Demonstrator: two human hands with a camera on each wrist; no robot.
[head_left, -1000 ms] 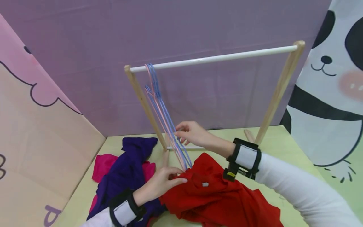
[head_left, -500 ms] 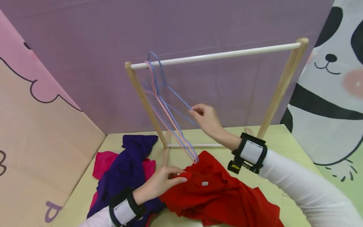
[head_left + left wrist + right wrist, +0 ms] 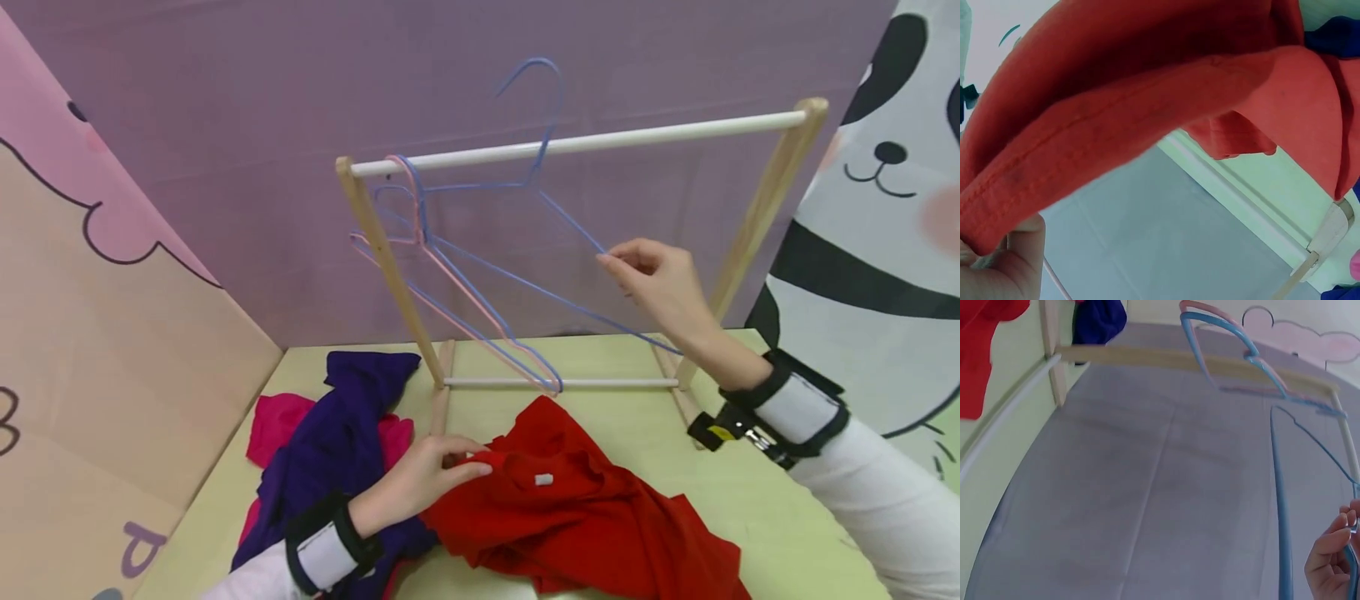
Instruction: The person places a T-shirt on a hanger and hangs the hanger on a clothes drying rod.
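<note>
Purple cloth backdrop (image 3: 262, 167) is standing behind a pale yellow table (image 3: 615, 358); a cartoon panda panel (image 3: 862, 333) is closing the right side, a pink-and-cream panel (image 3: 90, 358) the left. A rack with wooden posts and a white top rail (image 3: 675, 133) is standing towards the back of the table.

My right hand (image 3: 663, 287): thumb and fingers are closing in a pinch on one sloping arm of a blue hanger (image 3: 576, 226). I am holding this hanger out to the right of the other hangers (image 3: 420, 225), pink and blue, which are hanging near the rail's left end. Its hook is showing above the rail.

My left hand (image 3: 420, 483): thumb and fingers are pinching the edge of a red garment (image 3: 600, 533), which is lying crumpled on the table in front of the rack. Left wrist view: a stitched seam is running along the fabric. Just left, a dark purple garment (image 3: 330, 467) is lying over pink cloth (image 3: 277, 425).

Markings: a small white label (image 3: 543, 480) is showing near the red neckline, too small to read. A purple character, looking like a "d" (image 3: 141, 548), is showing low on the left panel.
</note>
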